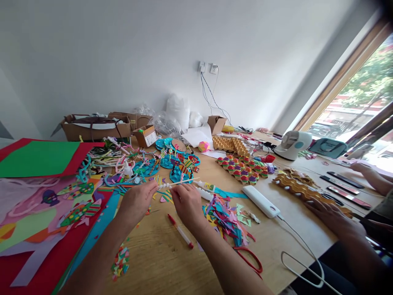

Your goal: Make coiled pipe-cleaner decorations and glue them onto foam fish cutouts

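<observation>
Both hands meet above the middle of the wooden table. My left hand (139,199) is closed on the left end of a white twisted strip (165,186). Fingers bent, my right hand (188,201) pinches the strip's other end together with a thin wooden stick (190,180), which points to the right. Just beyond the hands lie blue paper discs (181,174) with striped and spotted paper fish (186,166). A red pen (180,230) lies on the table below my right hand.
Coloured paper sheets (39,157) cover the left side. Paper strips (225,217), red-handled scissors (250,260), a white corded device (260,201) and painted egg cartons (241,169) lie to the right. Another person's hands (334,219) are at the far right.
</observation>
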### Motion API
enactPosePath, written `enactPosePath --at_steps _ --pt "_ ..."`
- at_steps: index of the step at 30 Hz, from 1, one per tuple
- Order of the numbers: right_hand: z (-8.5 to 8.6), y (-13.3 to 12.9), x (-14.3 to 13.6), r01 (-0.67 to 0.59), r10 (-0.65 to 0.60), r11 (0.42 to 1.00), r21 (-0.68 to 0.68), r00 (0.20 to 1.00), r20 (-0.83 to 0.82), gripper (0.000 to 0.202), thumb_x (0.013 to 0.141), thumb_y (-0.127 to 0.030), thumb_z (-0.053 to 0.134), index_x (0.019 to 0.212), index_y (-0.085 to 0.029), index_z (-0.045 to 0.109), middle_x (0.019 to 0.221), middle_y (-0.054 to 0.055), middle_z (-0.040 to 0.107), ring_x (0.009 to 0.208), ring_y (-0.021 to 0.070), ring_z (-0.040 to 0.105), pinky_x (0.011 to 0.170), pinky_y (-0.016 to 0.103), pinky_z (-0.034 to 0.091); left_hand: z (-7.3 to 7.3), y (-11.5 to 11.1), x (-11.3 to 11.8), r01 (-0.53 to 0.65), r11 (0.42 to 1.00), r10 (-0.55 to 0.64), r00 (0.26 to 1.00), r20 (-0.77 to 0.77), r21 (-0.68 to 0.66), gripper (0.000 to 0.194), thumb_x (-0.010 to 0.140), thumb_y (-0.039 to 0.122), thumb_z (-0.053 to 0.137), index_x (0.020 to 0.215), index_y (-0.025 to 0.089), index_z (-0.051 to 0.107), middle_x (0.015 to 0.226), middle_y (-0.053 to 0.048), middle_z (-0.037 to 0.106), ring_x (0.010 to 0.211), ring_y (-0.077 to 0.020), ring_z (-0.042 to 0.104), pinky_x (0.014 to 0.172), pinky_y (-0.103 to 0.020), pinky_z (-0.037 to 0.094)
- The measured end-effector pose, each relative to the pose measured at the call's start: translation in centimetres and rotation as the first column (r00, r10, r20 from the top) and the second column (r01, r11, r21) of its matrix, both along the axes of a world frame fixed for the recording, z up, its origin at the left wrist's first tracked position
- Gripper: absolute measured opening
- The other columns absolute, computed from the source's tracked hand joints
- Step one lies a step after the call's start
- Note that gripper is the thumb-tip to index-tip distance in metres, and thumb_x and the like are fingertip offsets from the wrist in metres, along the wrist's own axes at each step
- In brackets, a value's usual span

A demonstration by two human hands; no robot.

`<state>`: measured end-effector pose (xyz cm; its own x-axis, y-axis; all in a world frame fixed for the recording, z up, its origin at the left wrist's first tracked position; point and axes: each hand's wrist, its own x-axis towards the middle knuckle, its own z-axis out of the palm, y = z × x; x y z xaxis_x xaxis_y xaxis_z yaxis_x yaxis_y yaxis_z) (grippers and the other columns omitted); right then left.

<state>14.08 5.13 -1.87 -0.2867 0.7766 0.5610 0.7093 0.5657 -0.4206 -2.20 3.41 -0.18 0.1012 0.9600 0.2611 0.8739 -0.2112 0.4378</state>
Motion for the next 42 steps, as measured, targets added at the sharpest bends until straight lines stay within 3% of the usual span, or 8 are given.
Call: enactPosePath --at_steps 5,9,13,17,23,30,38,42 --pt "2.1 0.1 1.7 -0.160 0.057 0.974 0.163 0.861 0.506 0.013 0.085 -0.020 0.050 0.078 -0.019 0.060 0.078 0.004 0.061 0.077 0.0172 0.050 0.070 0.029 0.031 0.7 -0.5 0.2 0.040 0.996 -0.047 0.995 -0.087 -0.082 0.023 0.085 0.028 0.038 0.072 0.023 0.057 0.067 -0.001 0.061 0.065 -0.0160 0.056 0.055 -0.022 0.031" --pt "4.0 1.2 3.0 -0.281 0.326 0.945 -0.168 0.844 0.426 0.014 0.084 -0.018 0.050 0.076 -0.017 0.061 0.073 0.002 0.059 0.069 0.0128 0.049 0.062 0.024 0.032 1.2 -0.8 -0.4 0.191 0.972 -0.194 0.981 -0.013 -0.134 0.025 0.085 0.031 0.040 0.069 0.022 0.058 0.062 0.001 0.058 0.059 -0.0144 0.053 0.055 -0.022 0.032" --pt "5.7 2.4 4.5 -0.555 0.610 0.503 -0.662 0.771 -0.182 0.014 0.079 -0.023 0.057 0.070 -0.014 0.060 0.058 -0.004 0.052 0.055 0.0079 0.047 0.057 0.020 0.035 2.1 -1.5 -1.1 0.444 0.883 -0.417 0.890 0.182 -0.150 0.031 0.086 0.035 0.036 0.069 0.020 0.057 0.064 0.001 0.055 0.063 -0.0139 0.050 0.058 -0.021 0.034" --pt "5.1 2.0 4.4 -0.830 0.441 0.164 -0.533 0.545 -0.713 0.023 0.072 -0.035 0.066 0.068 -0.013 0.060 0.063 -0.001 0.061 0.061 0.0104 0.056 0.064 0.024 0.042 2.8 -2.0 -1.2 0.516 0.850 -0.447 0.811 0.377 -0.101 0.031 0.086 0.039 0.037 0.075 0.018 0.057 0.065 0.002 0.049 0.061 -0.0121 0.044 0.056 -0.020 0.033" --pt "1.4 0.5 0.0 -0.857 -0.063 0.490 -0.160 0.148 -0.987 0.026 0.059 -0.034 0.077 0.067 -0.015 0.060 0.058 -0.002 0.063 0.051 0.0086 0.056 0.053 0.020 0.042 1.2 -0.9 -0.6 0.298 0.954 -0.231 0.800 0.554 -0.031 0.032 0.084 0.043 0.038 0.073 0.018 0.053 0.060 0.004 0.039 0.055 -0.0108 0.035 0.050 -0.020 0.029" --pt "-0.6 1.3 -3.2 -0.604 -0.232 0.751 -0.267 0.138 -0.963 0.025 0.056 -0.034 0.074 0.066 -0.015 0.062 0.064 0.001 0.066 0.056 0.0106 0.059 0.060 0.024 0.047 -0.5 0.4 -0.3 0.049 0.998 -0.059 0.929 0.365 0.036 0.030 0.084 0.038 0.035 0.076 0.018 0.055 0.069 0.002 0.054 0.068 -0.0148 0.050 0.063 -0.023 0.036" --pt "-1.9 2.4 -2.1 0.031 -0.086 0.987 -0.157 0.930 -0.358 0.017 0.082 -0.026 0.050 0.074 -0.019 0.063 0.070 0.003 0.064 0.066 0.0151 0.058 0.062 0.025 0.039 -1.4 1.2 -0.3 -0.054 0.999 0.053 0.983 0.177 0.002 0.028 0.083 0.036 0.032 0.069 0.020 0.050 0.055 0.003 0.047 0.054 -0.0138 0.046 0.052 -0.022 0.030" --pt "-0.9 2.2 -0.6 0.048 -0.089 0.985 0.163 0.963 0.254 0.017 0.087 -0.023 0.047 0.079 -0.021 0.062 0.077 0.004 0.063 0.074 0.0164 0.054 0.064 0.026 0.034 -1.3 1.3 -0.7 -0.011 0.998 0.018 0.993 0.121 -0.055 0.029 0.084 0.035 0.031 0.064 0.020 0.047 0.055 0.002 0.047 0.055 -0.0145 0.046 0.051 -0.022 0.028"
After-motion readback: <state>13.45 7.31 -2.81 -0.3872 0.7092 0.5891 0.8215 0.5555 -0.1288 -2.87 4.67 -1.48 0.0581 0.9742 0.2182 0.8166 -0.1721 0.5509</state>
